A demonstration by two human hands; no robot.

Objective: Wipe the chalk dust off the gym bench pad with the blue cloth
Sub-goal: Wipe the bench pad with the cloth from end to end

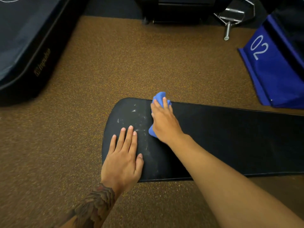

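The black bench pad (230,137) runs from the centre to the right edge, its rounded end on the left. White chalk dust (139,119) smears that rounded end; the pad to the right looks dark and clean. My right hand (164,122) presses the bunched blue cloth (160,97) onto the pad near its far edge, fingers straight over it, and a corner of cloth shows under the wrist. My left hand (123,158) lies flat on the near left corner of the pad, fingers spread.
Brown speckled rubber floor (82,112) surrounds the pad. A dark padded platform (24,46) lies at the far left. A blue box marked 02 (271,71) stands at the right, with metal handles (230,18) and dark equipment behind.
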